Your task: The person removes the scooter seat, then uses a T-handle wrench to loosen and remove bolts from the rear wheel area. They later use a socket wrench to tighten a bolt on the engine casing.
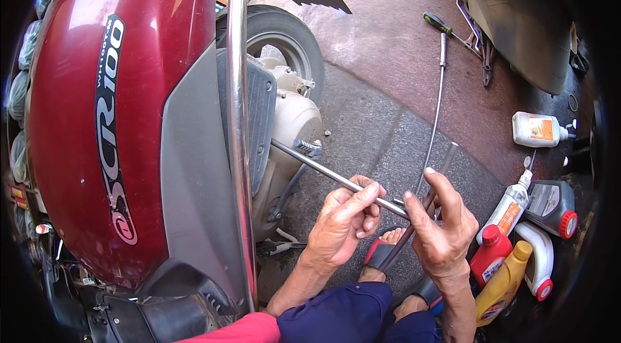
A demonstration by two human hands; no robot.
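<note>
My left hand (pixel 342 224) is closed round the steel shaft of a T-handle wrench (pixel 320 168). The shaft slants up leftward, its far end beside the footboard of a red scooter (pixel 131 115). At the wrench's crossbar (pixel 398 248) is my right hand (pixel 444 234), thumb and forefinger raised and apart; its other fingers are partly hidden, so whether they grip the bar is unclear. A small metal pin or rod end (pixel 399 201) shows between the hands. Beyond them a thin flexible rod with a metal sleeve (pixel 442 52) reaches away over the floor.
A chrome upright bar (pixel 237 100) stands beside the scooter. On the floor at upper right lie a green-handled screwdriver (pixel 436 22) and pliers (pixel 487 64). A white bottle (pixel 533 129), a red oil bottle (pixel 491 251), a gold one (pixel 504 280) and several other containers are at right.
</note>
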